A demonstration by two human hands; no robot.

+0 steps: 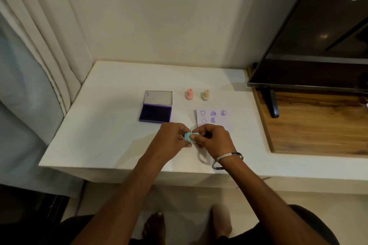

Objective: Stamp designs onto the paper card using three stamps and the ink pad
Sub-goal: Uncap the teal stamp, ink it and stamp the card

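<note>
White bench (111, 125): card (216, 118) beyond my fingers shows five prints; both hands (173, 137) (214, 139) pinch teal stamp (190, 137), more stamping left.

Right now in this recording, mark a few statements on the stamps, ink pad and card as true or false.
1. The ink pad lies open. True.
2. Both hands hold the teal stamp. True: the left hand and right hand grip it together.
3. The pink stamp lies on its side. False: it stands upright beside the cream stamp.
4. The paper card is blank. False: five purple prints show.
</note>
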